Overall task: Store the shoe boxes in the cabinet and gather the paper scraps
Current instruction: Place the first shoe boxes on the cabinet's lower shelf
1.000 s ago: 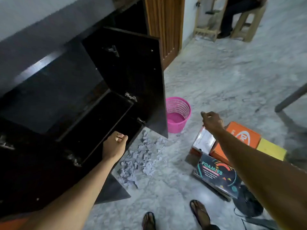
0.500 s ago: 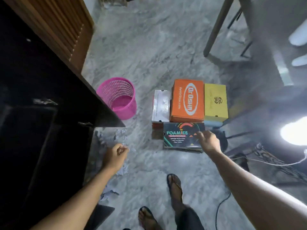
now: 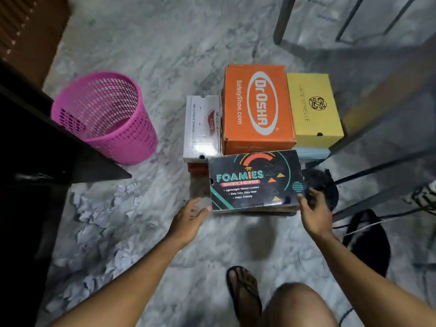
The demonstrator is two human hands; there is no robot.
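Observation:
Several shoe boxes sit together on the marble floor. Nearest is a black Foamies box (image 3: 253,180). Behind it stand an orange DrOsha box (image 3: 257,107), a yellow box (image 3: 311,109) and a white Skechers box (image 3: 201,128). My right hand (image 3: 312,210) touches the black box's right front corner, fingers spread. My left hand (image 3: 190,218) is open, just short of the box's left front corner. Crumpled paper scraps (image 3: 99,223) lie on the floor at the left, by the dark cabinet (image 3: 28,161).
A pink mesh bin (image 3: 103,114) stands left of the boxes, next to the open cabinet door (image 3: 77,159). Table and chair legs (image 3: 280,20) rise at the back right. Cables and a dark bag (image 3: 368,241) lie at the right. My sandalled foot (image 3: 243,291) is below.
My view swung from the cabinet down to the boxes. My left hand opened and moved right towards the black box. My right hand slid down to its right front corner.

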